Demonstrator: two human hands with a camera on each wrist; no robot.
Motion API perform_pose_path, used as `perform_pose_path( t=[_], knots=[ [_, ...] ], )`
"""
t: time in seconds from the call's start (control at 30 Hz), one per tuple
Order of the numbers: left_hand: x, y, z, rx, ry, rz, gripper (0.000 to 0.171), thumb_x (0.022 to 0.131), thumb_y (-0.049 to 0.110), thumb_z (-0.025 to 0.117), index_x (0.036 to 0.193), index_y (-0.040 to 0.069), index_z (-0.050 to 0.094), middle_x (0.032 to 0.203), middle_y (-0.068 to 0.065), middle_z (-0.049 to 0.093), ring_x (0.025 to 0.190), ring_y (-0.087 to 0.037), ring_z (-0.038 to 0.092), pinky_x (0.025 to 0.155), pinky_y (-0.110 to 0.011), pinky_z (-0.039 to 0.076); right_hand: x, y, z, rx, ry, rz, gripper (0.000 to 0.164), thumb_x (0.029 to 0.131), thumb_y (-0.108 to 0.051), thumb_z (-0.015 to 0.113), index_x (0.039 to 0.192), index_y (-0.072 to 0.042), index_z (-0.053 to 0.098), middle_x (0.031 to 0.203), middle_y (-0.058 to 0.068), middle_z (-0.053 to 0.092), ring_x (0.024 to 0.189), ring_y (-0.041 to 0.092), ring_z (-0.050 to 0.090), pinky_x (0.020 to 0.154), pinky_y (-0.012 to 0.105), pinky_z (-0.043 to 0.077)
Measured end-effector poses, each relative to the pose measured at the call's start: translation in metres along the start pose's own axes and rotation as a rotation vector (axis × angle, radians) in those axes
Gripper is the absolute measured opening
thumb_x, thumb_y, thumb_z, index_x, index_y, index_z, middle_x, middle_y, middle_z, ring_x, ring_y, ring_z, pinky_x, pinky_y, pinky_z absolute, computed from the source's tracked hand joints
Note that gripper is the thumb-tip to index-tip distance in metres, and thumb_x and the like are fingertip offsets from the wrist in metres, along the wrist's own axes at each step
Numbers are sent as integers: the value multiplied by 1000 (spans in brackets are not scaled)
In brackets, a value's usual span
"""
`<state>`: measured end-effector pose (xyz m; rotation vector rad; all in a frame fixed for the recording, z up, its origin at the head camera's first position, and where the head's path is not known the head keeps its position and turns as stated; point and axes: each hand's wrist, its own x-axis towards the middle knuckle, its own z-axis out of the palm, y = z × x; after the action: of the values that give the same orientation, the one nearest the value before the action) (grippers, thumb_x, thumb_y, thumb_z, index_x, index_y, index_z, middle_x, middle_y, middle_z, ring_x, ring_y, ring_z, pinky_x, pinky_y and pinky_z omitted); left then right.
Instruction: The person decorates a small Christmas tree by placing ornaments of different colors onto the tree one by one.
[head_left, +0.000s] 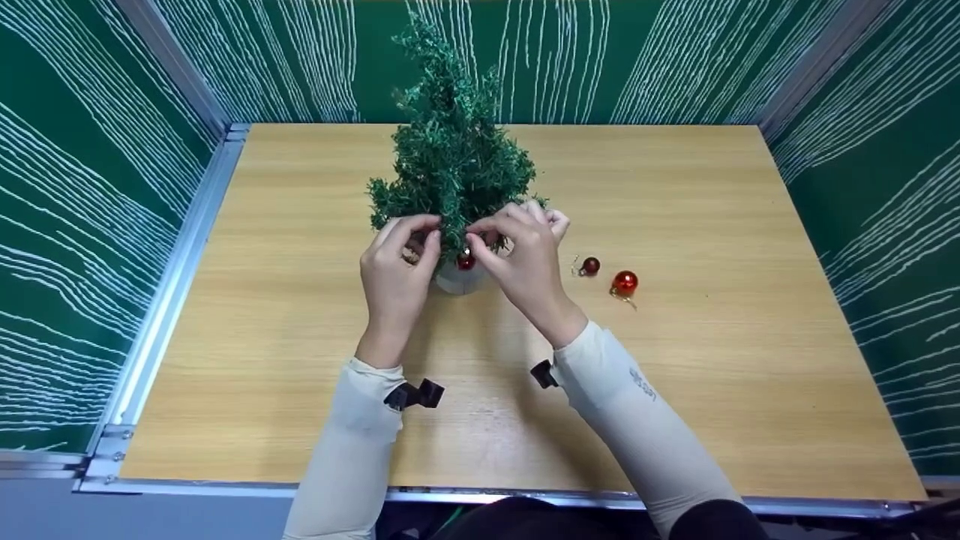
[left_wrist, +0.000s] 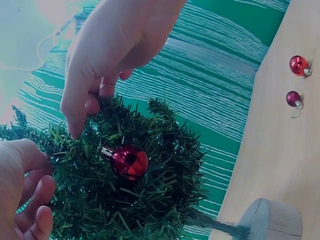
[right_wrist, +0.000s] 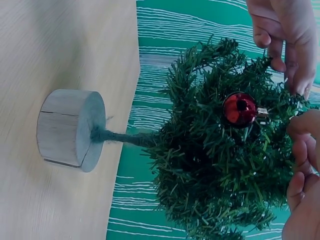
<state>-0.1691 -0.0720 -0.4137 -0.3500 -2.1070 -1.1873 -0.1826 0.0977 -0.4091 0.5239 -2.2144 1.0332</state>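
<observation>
Evidently, as the head view shows it, the step in hand is fixing a red bauble (head_left: 466,261) to a front branch (head_left: 451,217) of the small green tree (head_left: 448,146) on the tabletop (head_left: 720,367). The left hand (head_left: 394,274) and right hand (head_left: 531,259) flank that branch with fingers curled, each seeming to pinch it between thumb and forefinger. The bauble hangs between them at the tree's lower front, above the pale base (head_left: 459,282). To the right lie a small dark bauble (head_left: 591,266) and a larger bright one (head_left: 625,283), both with loops.

From the left wrist, the hung bauble looks round, glossy and deep red, its silvery cap (left_wrist: 106,152) turned toward the fingers. A thin strand (left_wrist: 58,153) shows beside the left fingertips; whether they grip it as well is hard to tell, foliage covering the contact.

On the right wrist view, the bauble sits against dense needles, apart from both hands. The next move probably calls for settling the loop securely over the twig, then easing both hands off without tugging.
</observation>
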Motion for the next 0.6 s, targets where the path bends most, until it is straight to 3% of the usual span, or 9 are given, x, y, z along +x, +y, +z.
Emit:
perform_pose_path(
  t=[0.27,0.47,0.6],
  knots=[
    [-5,-3,-2,-75,84,37,10,90,7,68,98,8,74,94,-3,70,70,-13,63,55,-28,53,-7,15,-15,90,41,-34,6,80,-12,79,85,-14,77,80,-4,69,84,16,53,93,48,19],
    [-14,-11,-2,-86,193,56,11,86,0,68,95,4,72,92,-6,68,74,-16,63,62,-26,54,-13,40,-32,64,68,5,6,82,-12,78,87,-12,75,82,-1,71,86,15,57,98,43,18],
    [-25,-23,-3,-61,259,35,10,85,-1,68,92,5,71,87,-7,67,71,-17,60,61,-28,51,-22,63,-47,27,80,63,8,81,-10,79,88,-11,75,84,1,72,87,16,58,98,42,19]
  ],
)
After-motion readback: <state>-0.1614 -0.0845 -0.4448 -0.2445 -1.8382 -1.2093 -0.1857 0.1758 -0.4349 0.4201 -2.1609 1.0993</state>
